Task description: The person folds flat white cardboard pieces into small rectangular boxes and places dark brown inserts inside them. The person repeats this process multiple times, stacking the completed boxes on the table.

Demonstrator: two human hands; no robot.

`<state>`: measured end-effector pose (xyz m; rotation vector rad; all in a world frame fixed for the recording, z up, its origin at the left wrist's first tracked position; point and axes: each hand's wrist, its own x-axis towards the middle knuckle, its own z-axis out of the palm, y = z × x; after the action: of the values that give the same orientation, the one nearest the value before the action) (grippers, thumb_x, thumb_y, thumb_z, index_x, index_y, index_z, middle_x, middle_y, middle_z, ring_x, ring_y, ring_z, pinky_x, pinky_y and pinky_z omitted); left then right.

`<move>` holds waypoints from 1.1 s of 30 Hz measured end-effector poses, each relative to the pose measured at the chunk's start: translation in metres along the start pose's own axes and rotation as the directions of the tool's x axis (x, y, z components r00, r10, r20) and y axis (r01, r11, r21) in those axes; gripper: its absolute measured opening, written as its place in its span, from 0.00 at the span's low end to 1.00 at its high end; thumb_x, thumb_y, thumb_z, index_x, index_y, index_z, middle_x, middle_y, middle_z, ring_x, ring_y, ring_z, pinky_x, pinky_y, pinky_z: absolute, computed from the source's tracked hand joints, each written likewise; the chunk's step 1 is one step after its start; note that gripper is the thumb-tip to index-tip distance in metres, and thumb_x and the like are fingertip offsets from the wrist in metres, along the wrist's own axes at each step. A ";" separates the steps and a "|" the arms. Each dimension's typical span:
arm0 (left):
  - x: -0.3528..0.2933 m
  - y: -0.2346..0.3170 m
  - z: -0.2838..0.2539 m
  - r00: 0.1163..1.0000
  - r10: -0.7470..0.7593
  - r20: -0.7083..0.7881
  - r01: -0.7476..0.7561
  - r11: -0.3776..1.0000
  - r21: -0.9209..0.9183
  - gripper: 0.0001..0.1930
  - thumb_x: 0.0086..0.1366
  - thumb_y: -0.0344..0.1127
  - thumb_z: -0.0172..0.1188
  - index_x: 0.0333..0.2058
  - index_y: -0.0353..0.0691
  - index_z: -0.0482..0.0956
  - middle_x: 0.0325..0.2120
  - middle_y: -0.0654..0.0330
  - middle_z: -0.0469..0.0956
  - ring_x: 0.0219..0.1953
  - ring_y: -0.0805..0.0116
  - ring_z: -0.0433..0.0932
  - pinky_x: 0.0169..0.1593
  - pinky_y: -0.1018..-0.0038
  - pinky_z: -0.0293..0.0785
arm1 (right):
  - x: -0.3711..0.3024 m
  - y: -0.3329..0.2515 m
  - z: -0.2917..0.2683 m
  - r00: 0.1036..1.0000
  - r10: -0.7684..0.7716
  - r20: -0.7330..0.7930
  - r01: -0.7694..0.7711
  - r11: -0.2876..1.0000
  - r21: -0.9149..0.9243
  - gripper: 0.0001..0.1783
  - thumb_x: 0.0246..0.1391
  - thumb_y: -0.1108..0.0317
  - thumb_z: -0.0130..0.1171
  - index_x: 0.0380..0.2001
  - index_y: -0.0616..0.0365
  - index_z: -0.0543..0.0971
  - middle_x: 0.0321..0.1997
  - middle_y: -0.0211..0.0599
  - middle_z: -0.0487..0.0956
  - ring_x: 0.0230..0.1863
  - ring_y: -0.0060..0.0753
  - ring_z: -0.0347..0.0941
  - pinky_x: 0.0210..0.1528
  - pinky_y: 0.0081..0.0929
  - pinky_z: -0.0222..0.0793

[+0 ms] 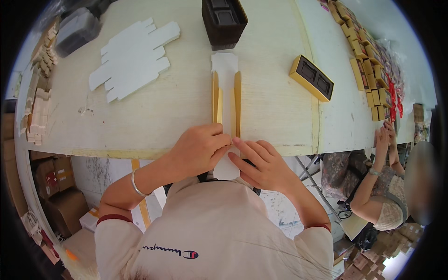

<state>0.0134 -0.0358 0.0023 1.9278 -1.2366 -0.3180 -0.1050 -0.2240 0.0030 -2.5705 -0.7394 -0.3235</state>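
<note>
An unfolded cardboard box (225, 100), white inside and gold outside, lies lengthwise in front of me. Its two long sides stand up, and its near end reaches past the table's edge. My left hand (198, 147) is closed on the near end of its left side, fingertips pinched together. At the right side's near corner, my right hand (265, 165) holds the card between fingers and thumb, the fingers partly spread. Both hands' fingertips nearly meet over the fold. A silver bracelet (135, 183) circles my left wrist.
Flat white box blanks (133, 58) are stacked at left. A dark container (225, 25) with black trays stands beyond the box. A gold box (311, 78) with a black insert lies right. Rows of gold boxes (368, 70) line the far right, where another person's hands (385, 135) work.
</note>
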 end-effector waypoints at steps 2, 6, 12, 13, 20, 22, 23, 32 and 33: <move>-0.001 0.001 0.002 1.000 -0.030 -0.009 0.030 0.999 -0.021 0.02 0.56 0.27 0.60 0.27 0.36 0.77 0.20 0.58 0.69 0.22 0.60 0.71 0.25 0.68 0.68 | -0.002 0.003 0.008 0.997 -0.043 -0.061 0.038 0.997 -0.073 0.22 0.38 0.79 0.60 0.42 0.62 0.76 0.57 0.45 0.71 0.47 0.42 0.71 0.43 0.32 0.70; 0.003 0.009 -0.004 0.990 -0.137 0.033 0.141 0.952 -0.270 0.07 0.62 0.32 0.59 0.36 0.36 0.76 0.23 0.55 0.74 0.25 0.58 0.73 0.28 0.68 0.69 | 0.007 0.020 0.013 0.969 0.043 -0.242 0.012 0.974 0.225 0.15 0.38 0.80 0.62 0.35 0.62 0.76 0.43 0.42 0.76 0.39 0.41 0.71 0.38 0.32 0.68; 0.001 0.002 -0.015 0.974 -0.124 0.189 0.194 0.886 -0.421 0.14 0.66 0.35 0.57 0.46 0.37 0.67 0.30 0.53 0.75 0.26 0.61 0.73 0.32 0.69 0.70 | 0.018 0.014 0.018 0.915 0.312 -0.254 -0.162 0.863 0.479 0.14 0.44 0.84 0.61 0.35 0.61 0.72 0.30 0.40 0.72 0.30 0.42 0.70 0.32 0.31 0.68; -0.001 0.001 -0.010 0.983 -0.128 0.136 0.171 0.909 -0.381 0.13 0.66 0.35 0.57 0.46 0.37 0.67 0.31 0.53 0.75 0.26 0.61 0.73 0.32 0.69 0.70 | 0.019 0.011 0.020 0.891 0.364 -0.270 -0.179 0.830 0.528 0.14 0.46 0.84 0.60 0.36 0.61 0.71 0.31 0.40 0.73 0.29 0.41 0.69 0.31 0.31 0.68; -0.004 0.004 0.015 0.958 -0.221 -0.182 0.109 0.870 -0.481 0.12 0.63 0.30 0.60 0.43 0.37 0.69 0.36 0.55 0.74 0.27 0.60 0.73 0.32 0.70 0.72 | 0.025 0.005 0.024 0.847 0.401 -0.350 -0.213 0.857 0.469 0.14 0.49 0.84 0.60 0.40 0.63 0.74 0.40 0.42 0.73 0.26 0.35 0.70 0.28 0.28 0.70; -0.004 0.007 0.012 0.964 -0.146 -0.221 0.080 0.955 -0.284 0.10 0.62 0.28 0.60 0.41 0.37 0.72 0.37 0.56 0.74 0.28 0.62 0.74 0.31 0.71 0.72 | 0.023 0.005 0.021 0.884 0.333 -0.329 -0.231 0.921 0.313 0.16 0.47 0.83 0.61 0.42 0.64 0.75 0.43 0.42 0.72 0.28 0.35 0.70 0.29 0.29 0.70; -0.005 0.009 0.010 0.973 -0.095 -0.209 0.073 0.991 -0.111 0.08 0.61 0.28 0.60 0.39 0.36 0.73 0.38 0.57 0.73 0.29 0.63 0.73 0.30 0.72 0.73 | 0.021 0.006 0.022 0.899 0.291 -0.328 -0.224 0.948 0.227 0.17 0.45 0.82 0.62 0.42 0.64 0.75 0.44 0.42 0.72 0.29 0.35 0.70 0.30 0.29 0.69; -0.012 0.009 0.013 0.989 0.070 -0.132 -0.026 0.951 0.307 0.07 0.53 0.22 0.61 0.32 0.33 0.77 0.29 0.57 0.74 0.26 0.60 0.72 0.26 0.69 0.70 | 0.029 0.005 0.011 0.982 0.165 -0.090 -0.171 0.983 -0.062 0.13 0.38 0.78 0.57 0.33 0.62 0.74 0.32 0.36 0.68 0.29 0.35 0.66 0.30 0.30 0.64; -0.010 0.012 0.011 0.994 0.029 -0.102 0.000 0.962 0.274 0.06 0.52 0.22 0.60 0.31 0.33 0.76 0.28 0.57 0.74 0.27 0.58 0.72 0.26 0.68 0.69 | 0.030 0.005 0.010 0.979 0.192 -0.065 -0.194 0.981 -0.024 0.11 0.38 0.79 0.57 0.31 0.62 0.74 0.30 0.36 0.67 0.29 0.35 0.66 0.29 0.30 0.64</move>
<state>-0.0052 -0.0352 0.0019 2.1385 -1.2770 -0.0363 -0.0760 -0.2096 0.0026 -2.6219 -0.4607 -0.3526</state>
